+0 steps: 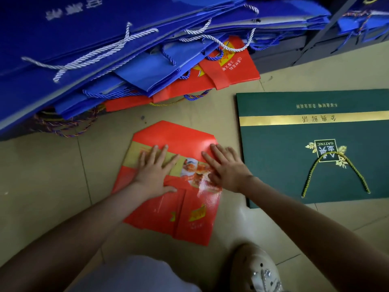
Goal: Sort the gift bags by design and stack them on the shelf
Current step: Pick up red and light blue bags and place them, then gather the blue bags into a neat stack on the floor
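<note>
Both hands, left hand (154,175) and right hand (226,167), press spread flat on a folded red gift bag (185,209) on the floor (52,175) at centre frame; sorting seems barely begun, with one green bag (284,161) lying apart at right and a mixed pile (84,49) at upper left unsorted.

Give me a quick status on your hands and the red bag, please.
Left hand and right hand both flat, pressing the red bag on the floor. Green bag lies apart to its right. Mixed pile of blue and red bags behind.
</note>
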### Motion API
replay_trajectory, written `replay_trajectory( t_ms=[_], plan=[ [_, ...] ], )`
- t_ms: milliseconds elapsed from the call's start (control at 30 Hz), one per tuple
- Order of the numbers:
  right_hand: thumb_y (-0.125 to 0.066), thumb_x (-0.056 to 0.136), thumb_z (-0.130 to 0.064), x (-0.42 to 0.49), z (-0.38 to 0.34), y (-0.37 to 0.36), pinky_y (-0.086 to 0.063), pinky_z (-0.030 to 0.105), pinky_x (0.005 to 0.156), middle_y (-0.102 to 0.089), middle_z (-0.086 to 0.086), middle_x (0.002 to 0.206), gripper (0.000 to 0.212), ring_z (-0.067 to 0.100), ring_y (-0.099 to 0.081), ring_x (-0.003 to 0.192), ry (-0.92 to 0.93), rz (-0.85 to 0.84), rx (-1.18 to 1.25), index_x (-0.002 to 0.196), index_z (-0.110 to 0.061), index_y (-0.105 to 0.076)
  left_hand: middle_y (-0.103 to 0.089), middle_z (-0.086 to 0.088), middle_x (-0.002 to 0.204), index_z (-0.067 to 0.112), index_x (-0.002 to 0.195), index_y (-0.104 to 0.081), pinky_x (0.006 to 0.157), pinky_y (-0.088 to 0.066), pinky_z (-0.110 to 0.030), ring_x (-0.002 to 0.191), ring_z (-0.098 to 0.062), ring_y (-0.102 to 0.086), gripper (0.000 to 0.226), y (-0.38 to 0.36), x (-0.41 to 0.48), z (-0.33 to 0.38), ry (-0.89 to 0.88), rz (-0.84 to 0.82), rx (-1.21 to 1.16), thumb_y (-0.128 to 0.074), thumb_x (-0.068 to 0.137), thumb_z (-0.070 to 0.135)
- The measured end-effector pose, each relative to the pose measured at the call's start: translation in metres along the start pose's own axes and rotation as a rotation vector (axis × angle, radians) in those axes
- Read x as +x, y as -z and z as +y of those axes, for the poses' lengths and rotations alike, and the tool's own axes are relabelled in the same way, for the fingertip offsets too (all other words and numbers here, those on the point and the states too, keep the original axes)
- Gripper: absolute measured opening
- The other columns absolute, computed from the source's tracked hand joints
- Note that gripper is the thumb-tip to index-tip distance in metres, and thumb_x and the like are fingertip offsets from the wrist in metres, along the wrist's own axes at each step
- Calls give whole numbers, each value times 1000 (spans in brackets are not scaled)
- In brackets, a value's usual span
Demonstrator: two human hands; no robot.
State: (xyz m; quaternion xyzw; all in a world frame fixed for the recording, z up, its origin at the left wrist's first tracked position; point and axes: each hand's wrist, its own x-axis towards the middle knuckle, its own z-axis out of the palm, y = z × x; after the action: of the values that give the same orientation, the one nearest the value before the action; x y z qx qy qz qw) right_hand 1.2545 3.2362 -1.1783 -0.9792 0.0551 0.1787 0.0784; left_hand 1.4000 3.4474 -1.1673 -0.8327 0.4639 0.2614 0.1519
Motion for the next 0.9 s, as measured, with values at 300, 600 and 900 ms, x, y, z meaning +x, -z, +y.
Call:
replay_trajectory(
  t_ms=[300,600,900],
  plan=[
    [-33,83,-24,35,-41,103,-38,44,101,-48,19,138,61,32,-43,124,209,222,97,140,-3,-37,-16,-17,156,14,148,-26,112,-23,-49,142,-36,-21,89,63,-44,-32,148,94,-182,-46,80,68],
    [-54,82,-13,77,-49,263,-34,39,89,-53,18,125,53,31,-44,109,229,896,94,133,-3,-42,-44,-25,139,3,129,-53,110,-30,-48,130,-39,-40,44,234,-70,-64,58,1094,81,-49,92,25],
    [-40,88,-38,107,-38,250,-29,48,108,-49,12,139,60,31,-41,132,-2,510,77,140,-7,-44,-52,-28,127,-3,143,-32,95,-43,-46,116,-41,-51,80,207,-41,-94,355,523,-59,-42,91,56]
  ],
)
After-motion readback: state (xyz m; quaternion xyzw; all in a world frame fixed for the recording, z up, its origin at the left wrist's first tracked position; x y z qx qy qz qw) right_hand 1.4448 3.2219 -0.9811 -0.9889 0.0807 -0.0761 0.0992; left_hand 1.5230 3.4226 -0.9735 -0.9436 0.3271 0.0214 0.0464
